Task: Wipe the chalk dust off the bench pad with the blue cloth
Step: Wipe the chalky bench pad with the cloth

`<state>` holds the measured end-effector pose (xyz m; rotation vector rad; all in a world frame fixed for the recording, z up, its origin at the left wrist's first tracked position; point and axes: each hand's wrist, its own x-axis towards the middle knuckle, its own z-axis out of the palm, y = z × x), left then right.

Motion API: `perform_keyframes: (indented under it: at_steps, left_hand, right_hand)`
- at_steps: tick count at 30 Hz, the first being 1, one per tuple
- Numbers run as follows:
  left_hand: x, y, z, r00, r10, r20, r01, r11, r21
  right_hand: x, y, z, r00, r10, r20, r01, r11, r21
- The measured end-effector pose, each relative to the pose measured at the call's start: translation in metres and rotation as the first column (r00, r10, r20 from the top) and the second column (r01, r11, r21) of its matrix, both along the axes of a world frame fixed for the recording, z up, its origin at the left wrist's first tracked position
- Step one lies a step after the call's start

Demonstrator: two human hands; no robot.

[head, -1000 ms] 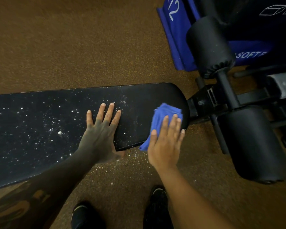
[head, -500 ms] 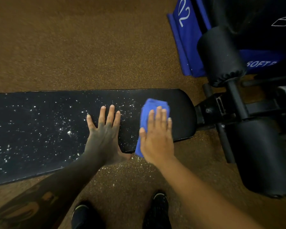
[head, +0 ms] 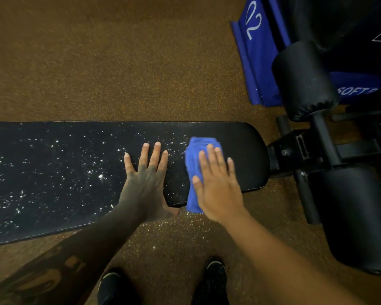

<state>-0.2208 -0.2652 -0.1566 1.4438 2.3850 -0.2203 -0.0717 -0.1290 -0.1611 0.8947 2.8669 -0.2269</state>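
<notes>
A long black bench pad (head: 53,150) runs across the view, speckled with white chalk dust on its left and middle. Its right end (head: 246,150) looks dark and free of specks. My left hand (head: 145,181) lies flat on the pad with fingers spread, holding nothing. Just to its right, my right hand (head: 216,186) presses the folded blue cloth (head: 193,166) flat against the pad. The cloth's lower end hangs over the near edge. Most of the cloth is hidden under my palm.
The bench's black frame (head: 299,150) and two black roller pads (head: 304,80) (head: 356,212) stand at the right. A blue mat (head: 257,58) with white lettering lies behind them. Chalk grains dot the brown floor (head: 163,230) by my shoes (head: 211,280).
My right hand has slid the blue cloth leftward along the pad, from the rounded right end toward my left hand. The left hand has stayed flat in place.
</notes>
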Motion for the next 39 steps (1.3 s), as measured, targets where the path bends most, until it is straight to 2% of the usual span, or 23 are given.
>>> perform_keyframes:
  at_steps: [2, 3, 6, 10, 17, 19, 21, 23, 24, 26, 28, 29, 30, 31, 32, 34, 35, 36, 37, 39]
  left_hand:
    - [0.0, 0.0, 0.001, 1.0, -0.002, -0.006, 0.002, 1.0, 0.005]
    - [0.0, -0.001, 0.001, 1.0, -0.006, -0.007, 0.007, 1.0, 0.008]
    - [-0.001, -0.003, 0.003, 1.0, -0.015, 0.009, 0.015, 0.999, 0.035]
    - [-0.005, -0.008, 0.006, 0.999, -0.032, 0.022, 0.031, 0.998, 0.062]
    - [-0.017, -0.015, 0.006, 0.997, -0.07, -0.011, 0.071, 0.997, 0.011]
    - [-0.017, -0.015, 0.005, 0.997, -0.071, -0.004, 0.071, 0.997, 0.02]
    - [-0.018, -0.015, 0.005, 0.998, -0.061, 0.005, 0.061, 0.998, 0.029]
    - [-0.018, -0.015, 0.003, 0.999, -0.052, 0.008, 0.052, 0.998, 0.026]
    - [-0.019, -0.016, 0.003, 0.999, -0.047, 0.009, 0.047, 0.999, 0.028]
    - [-0.019, -0.016, 0.002, 0.999, -0.042, 0.01, 0.042, 0.999, 0.035]
    - [-0.018, -0.016, 0.002, 0.999, -0.042, 0.004, 0.042, 0.999, 0.027]
    - [-0.018, -0.016, 0.002, 0.999, -0.041, 0.002, 0.041, 0.999, 0.025]
    - [-0.018, -0.016, 0.003, 0.999, -0.04, 0.002, 0.04, 0.999, 0.027]
    - [-0.018, -0.016, 0.003, 0.999, -0.041, 0.001, 0.041, 0.999, 0.03]
    - [-0.018, -0.016, 0.003, 0.999, -0.043, 0.003, 0.042, 0.999, 0.029]
    - [-0.019, -0.016, 0.003, 0.999, -0.04, 0.008, 0.039, 0.999, 0.024]
    - [-0.019, -0.016, 0.003, 0.999, -0.038, 0.005, 0.038, 0.999, 0.022]
    - [-0.019, -0.016, 0.002, 0.999, -0.038, 0.001, 0.038, 0.999, 0.021]
    - [-0.018, -0.016, 0.002, 0.999, -0.039, -0.002, 0.04, 0.999, 0.019]
    - [-0.017, -0.016, 0.003, 0.999, -0.039, -0.005, 0.039, 0.999, 0.023]
  right_hand:
    - [-0.008, 0.003, 0.001, 0.985, -0.171, 0.006, 0.172, 0.985, -0.013]
    - [-0.011, -0.002, 0.002, 0.986, -0.164, 0.014, 0.164, 0.986, -0.022]
    - [-0.009, -0.006, 0.007, 0.999, 0.002, 0.036, -0.001, 1.0, -0.024]
    - [-0.014, 0.007, 0.014, 0.994, -0.09, -0.064, 0.087, 0.995, -0.045]
    - [-0.036, 0.002, 0.004, 0.998, -0.055, 0.0, 0.055, 0.998, -0.041]
    - [-0.045, 0.014, 0.002, 0.992, -0.12, -0.034, 0.118, 0.992, -0.05]
    - [-0.061, 0.029, 0.001, 0.96, -0.27, -0.072, 0.266, 0.962, -0.062]
    - [-0.077, 0.036, 0.002, 0.907, -0.418, -0.049, 0.412, 0.905, -0.103]
    - [-0.085, 0.034, 0.002, 0.897, -0.44, -0.04, 0.434, 0.895, -0.107]
    - [-0.092, 0.022, 0.002, 0.942, -0.33, -0.064, 0.325, 0.942, -0.082]
    - [-0.088, 0.01, 0.002, 0.996, -0.014, -0.093, 0.011, 1.0, -0.027]
    - [-0.083, 0.011, 0.002, 0.988, 0.137, -0.076, -0.138, 0.99, 0.001]
    - [-0.079, 0.019, 0.001, 0.973, 0.22, -0.066, -0.22, 0.975, 0.015]
    - [-0.079, 0.03, 0.001, 0.977, 0.207, -0.06, -0.206, 0.978, 0.016]
    - [-0.081, 0.039, 0.0, 0.993, 0.099, -0.057, -0.099, 0.995, 0.007]
    - [-0.088, 0.048, 0.001, 0.962, -0.269, -0.04, 0.267, 0.963, -0.048]
    - [-0.095, 0.044, 0.003, 0.929, -0.369, -0.034, 0.367, 0.928, -0.07]
    - [-0.102, 0.036, 0.004, 0.932, -0.358, -0.051, 0.354, 0.932, -0.075]
    - [-0.106, 0.028, 0.004, 0.969, -0.232, -0.086, 0.226, 0.972, -0.067]
    - [-0.102, 0.021, 0.005, 0.983, 0.154, -0.097, -0.158, 0.987, -0.041]
